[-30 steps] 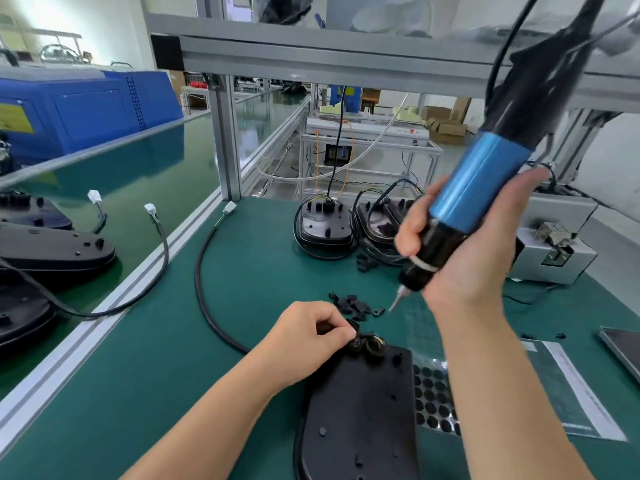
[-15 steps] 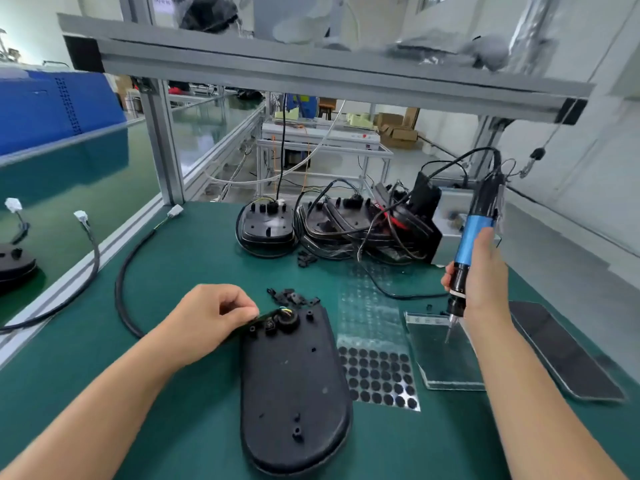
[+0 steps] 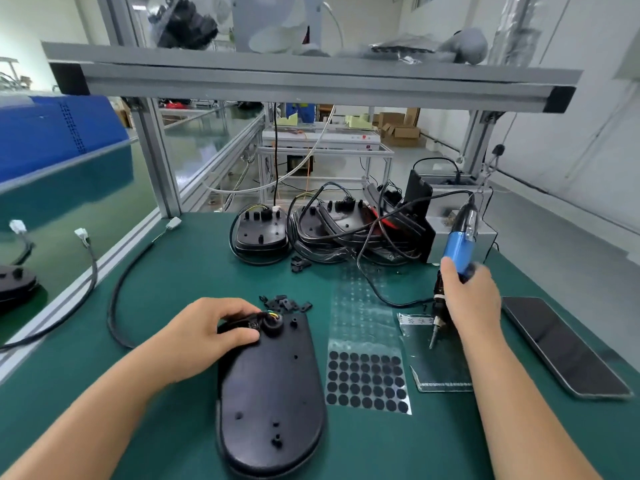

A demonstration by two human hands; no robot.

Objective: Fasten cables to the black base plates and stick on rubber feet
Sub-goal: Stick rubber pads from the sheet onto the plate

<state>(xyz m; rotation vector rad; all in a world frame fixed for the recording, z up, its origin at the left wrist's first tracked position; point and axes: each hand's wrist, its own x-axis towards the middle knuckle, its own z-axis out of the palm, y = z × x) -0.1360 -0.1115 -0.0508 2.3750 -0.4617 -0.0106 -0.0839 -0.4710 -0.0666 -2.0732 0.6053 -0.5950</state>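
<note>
Green bench top (image 3: 180, 271), grey aluminium frame (image 3: 311, 84) overhead; white walls (image 3: 571, 133), cardboard boxes (image 3: 398, 128) behind

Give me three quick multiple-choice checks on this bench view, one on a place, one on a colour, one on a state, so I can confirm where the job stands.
1. Where does the sheet of rubber feet lie relative to the near black base plate?
A. To its right
B. To its left
C. On top of it

2. What colour is the grip band of the electric screwdriver?
A. Red
B. Blue
C. Yellow

3. What is the left hand doing?
A. Resting flat on the green mat
B. Peeling a foot from the sheet
C. Holding the cable end at the top of the base plate

Answers:
1 A, the sheet sits between the plate and the clear bag.
2 B, the band above the right hand is blue.
3 C, its fingers are curled at the plate's cable entry.
</note>
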